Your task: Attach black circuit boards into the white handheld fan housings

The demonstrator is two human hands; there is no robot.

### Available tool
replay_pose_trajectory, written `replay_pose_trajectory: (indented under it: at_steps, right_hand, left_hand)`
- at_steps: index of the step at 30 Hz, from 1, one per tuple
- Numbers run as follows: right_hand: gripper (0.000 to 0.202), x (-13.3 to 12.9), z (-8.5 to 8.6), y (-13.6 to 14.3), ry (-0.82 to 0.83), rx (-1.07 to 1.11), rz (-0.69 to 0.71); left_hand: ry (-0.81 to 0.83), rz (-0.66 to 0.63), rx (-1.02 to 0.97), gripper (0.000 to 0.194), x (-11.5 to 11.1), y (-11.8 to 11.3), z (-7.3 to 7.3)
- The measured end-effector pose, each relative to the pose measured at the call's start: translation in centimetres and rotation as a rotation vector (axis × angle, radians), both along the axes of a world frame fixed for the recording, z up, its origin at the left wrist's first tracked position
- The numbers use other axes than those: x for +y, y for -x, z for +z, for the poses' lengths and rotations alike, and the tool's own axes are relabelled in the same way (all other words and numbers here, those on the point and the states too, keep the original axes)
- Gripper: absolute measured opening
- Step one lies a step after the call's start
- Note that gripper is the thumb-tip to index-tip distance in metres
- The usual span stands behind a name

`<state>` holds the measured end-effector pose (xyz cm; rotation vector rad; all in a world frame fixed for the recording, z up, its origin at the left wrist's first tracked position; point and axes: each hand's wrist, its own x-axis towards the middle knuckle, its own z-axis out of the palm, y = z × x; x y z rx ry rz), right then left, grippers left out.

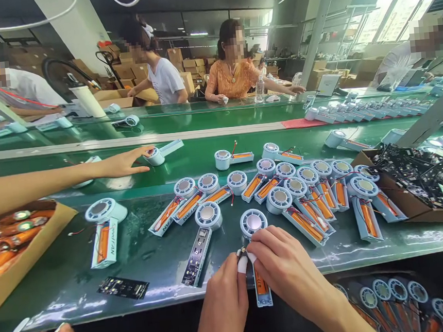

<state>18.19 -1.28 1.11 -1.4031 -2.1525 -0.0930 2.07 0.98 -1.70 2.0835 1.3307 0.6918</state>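
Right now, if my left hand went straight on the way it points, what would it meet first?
Most likely your right hand, whose fingertips crowd close ahead; just beyond is the round fan head. Depth is unclear.

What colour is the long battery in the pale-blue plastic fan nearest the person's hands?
The long battery is orange with dark print, clearest in the head view.

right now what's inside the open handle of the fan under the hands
An orange battery shows in the lower part of the handle. The right hand covers much of the upper part, so what lies there is hidden.
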Motion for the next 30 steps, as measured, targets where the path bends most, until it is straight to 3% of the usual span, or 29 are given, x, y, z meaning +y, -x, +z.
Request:
replay_pose_trajectory:
  at_steps: [3,6,12,18,24,30]
  right_hand:
    - [0.021,0.1,0.1,0.1,0.041,0.052,-0.021]
    - [0.02,0.1,0.1,0.0,0.042,0.048,-0.009]
    - [0.022,0.4,-0.2,-0.9,0.044,0.138,0.09]
    - [0.025,0.5,-1.3,-0.8,-0.044,0.132,0.101]
    - [0.022,0.5,-0.9,-1.1,0.146,0.282,0.084]
    - [0.023,0.9,-0.2,-2.0,0.255,0.351,0.188]
  left_hand:
    - [-0.024,-0.126,0.17,0.03,0.3,0.5,0.2]
    - [-0.013,-0.157,0.217,0.031,0.5,0.9,0.5]
    - [0.121,-0.189,0.012,0.028,0.7,1.4,0.9]
    - [0.157,-0.14,-0.017,0.027,0.5,1.1,1.5]
    - [0.143,-0.179,-0.032,0.026,0.6,1.6,2.1]
    - [0.149,-0.276,-0.006,0.028,1.6,2.1,2.6]
